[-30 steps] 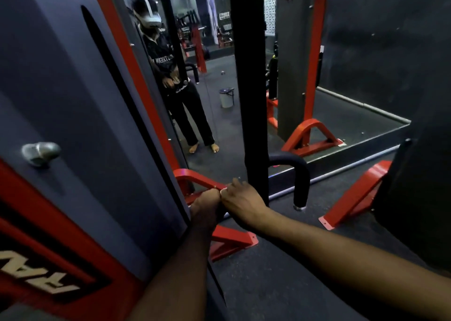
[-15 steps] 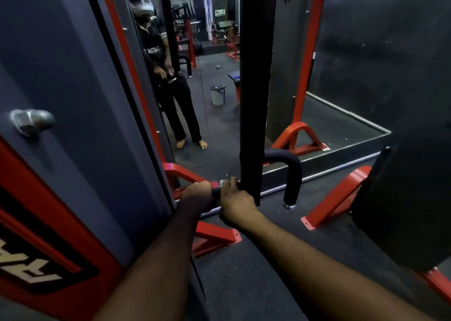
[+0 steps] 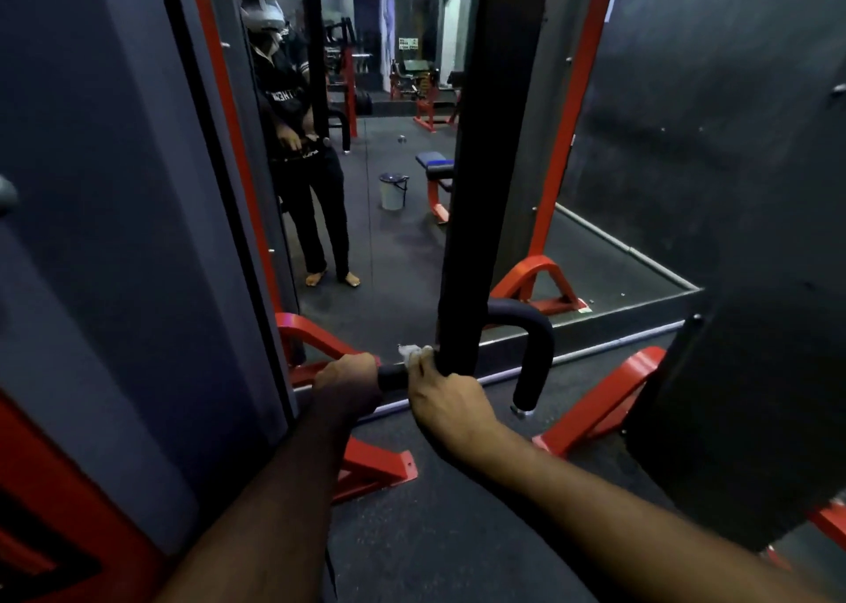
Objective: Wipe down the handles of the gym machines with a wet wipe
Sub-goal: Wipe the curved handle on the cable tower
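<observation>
Handle gripped by left hand; right hand clutches wipe; black post beside.

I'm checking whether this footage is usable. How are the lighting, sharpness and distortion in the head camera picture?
Head view: the gym is dim, so the left hand sits in shadow, darker than the right hand; the white wipe and black handle are soft but readable; wide-angle bending curves the black post and red frame; edges blur, and the mirror shows no harsh glare.
</observation>
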A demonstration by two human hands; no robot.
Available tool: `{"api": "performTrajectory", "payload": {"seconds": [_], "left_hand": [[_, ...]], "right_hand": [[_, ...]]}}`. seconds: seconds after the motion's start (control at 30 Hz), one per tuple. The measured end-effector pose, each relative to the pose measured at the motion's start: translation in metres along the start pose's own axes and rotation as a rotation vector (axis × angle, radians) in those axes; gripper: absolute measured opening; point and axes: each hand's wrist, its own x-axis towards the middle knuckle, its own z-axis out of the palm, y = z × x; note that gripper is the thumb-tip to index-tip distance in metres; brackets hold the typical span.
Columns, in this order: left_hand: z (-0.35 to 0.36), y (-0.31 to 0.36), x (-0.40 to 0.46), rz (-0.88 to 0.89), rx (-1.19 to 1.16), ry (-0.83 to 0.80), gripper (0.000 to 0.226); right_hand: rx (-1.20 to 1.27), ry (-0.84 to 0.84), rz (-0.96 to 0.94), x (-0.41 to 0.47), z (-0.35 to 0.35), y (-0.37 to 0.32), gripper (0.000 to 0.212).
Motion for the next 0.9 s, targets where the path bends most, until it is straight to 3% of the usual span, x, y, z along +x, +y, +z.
{"api": "performTrajectory", "payload": {"seconds": [0.17, 0.33, 0.43, 0.53, 0.6, 0.73, 0.9], "left_hand": [[0.003, -0.005, -0.002, 0.003, 0.007, 0.044, 0.032], [0.005, -0.001, -0.001, 0.042, 0.040, 0.111, 0.024], [0.008, -0.002, 0.005, 0.026, 0.042, 0.115, 0.024], [0.008, -0.001, 0.010, 0.001, 0.062, 0.108, 0.026], [0.009, -0.001, 0.012, -0.020, 0.070, 0.080, 0.027], [0.005, -0.003, 0.006, 0.013, 0.039, 0.055, 0.035], [-0.005, -0.003, -0.040, 0.069, 0.007, 0.075, 0.040]], "right_hand": [[0.445, -0.018, 0.224, 0.008, 0.031, -0.022, 0.076], [0.473, 0.021, 0.154, -0.017, 0.058, -0.023, 0.107], [0.453, 0.024, 0.224, 0.004, 0.053, -0.021, 0.099], [0.399, -0.024, 0.248, 0.031, 0.032, -0.015, 0.063], [0.350, -0.073, 0.205, 0.035, 0.025, -0.007, 0.054], [0.348, -0.042, 0.031, 0.009, 0.031, -0.009, 0.073], [0.458, -0.058, 0.061, -0.002, 0.041, -0.024, 0.086]]}}
